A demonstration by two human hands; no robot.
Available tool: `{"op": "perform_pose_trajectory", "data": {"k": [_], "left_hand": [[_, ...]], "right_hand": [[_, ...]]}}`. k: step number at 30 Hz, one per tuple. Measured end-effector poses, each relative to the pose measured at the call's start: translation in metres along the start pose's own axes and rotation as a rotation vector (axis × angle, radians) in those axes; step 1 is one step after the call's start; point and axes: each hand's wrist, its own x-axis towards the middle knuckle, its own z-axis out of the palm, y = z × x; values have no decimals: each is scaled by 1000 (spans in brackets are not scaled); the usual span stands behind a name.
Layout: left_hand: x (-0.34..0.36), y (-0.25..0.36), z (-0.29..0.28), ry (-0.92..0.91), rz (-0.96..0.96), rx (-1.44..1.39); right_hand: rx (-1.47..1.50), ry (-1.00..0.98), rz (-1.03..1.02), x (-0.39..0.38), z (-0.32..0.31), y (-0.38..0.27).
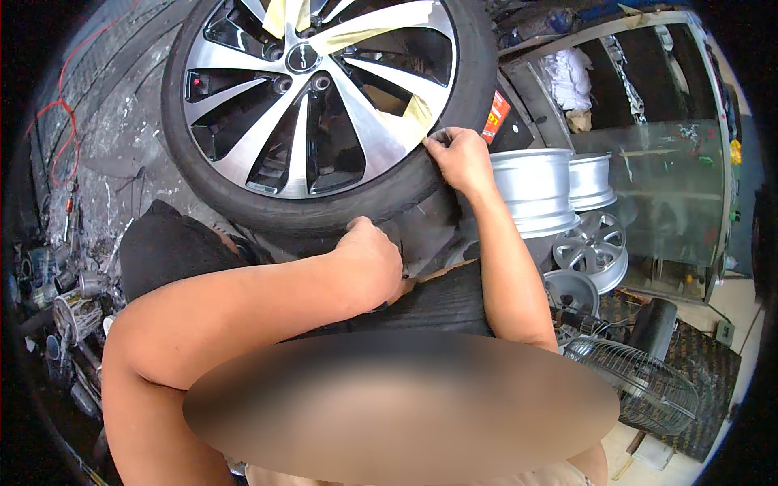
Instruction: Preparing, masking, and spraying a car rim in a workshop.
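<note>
In front of me lies a car wheel: a black tyre (267, 212) around an alloy rim with silver and black spokes (301, 154). Strips of pale yellow masking tape (381, 31) cover parts of some spokes at the top and right. My right hand (463, 162) is closed in a pinch at the rim's right edge, on the end of a tape strip (416, 117) there. Close to the tyre's near side, my left hand (369, 257) is curled into a fist, its fingers mostly turned away. What it holds, if anything, is hidden.
To the right stand bare silver rims (531, 190) and a multi-spoke wheel (592, 247), beside a glass-fronted cabinet (668, 194). A wire-caged fan (636, 381) sits at lower right. Cans and clutter (77, 316) fill the left side, below a red cord (63, 105).
</note>
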Motion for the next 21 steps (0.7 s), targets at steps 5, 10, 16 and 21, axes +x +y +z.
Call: {"op": "perform_pose_trajectory", "data": {"k": [5,10,16,21], "left_hand": [[1,-9,0,-17,-28,8],[7,-30,5,249,-217,158],[37,-56,-3,380,-296,25],[59,-74,7,426,-325,52]], "right_hand": [[-98,-83,-79,-14,-6,-2],[-117,-462,-99,-45,-34,-8],[-183,-394,-91,-44,-63,8],[-251,-350,-67,-43,-72,20]]}}
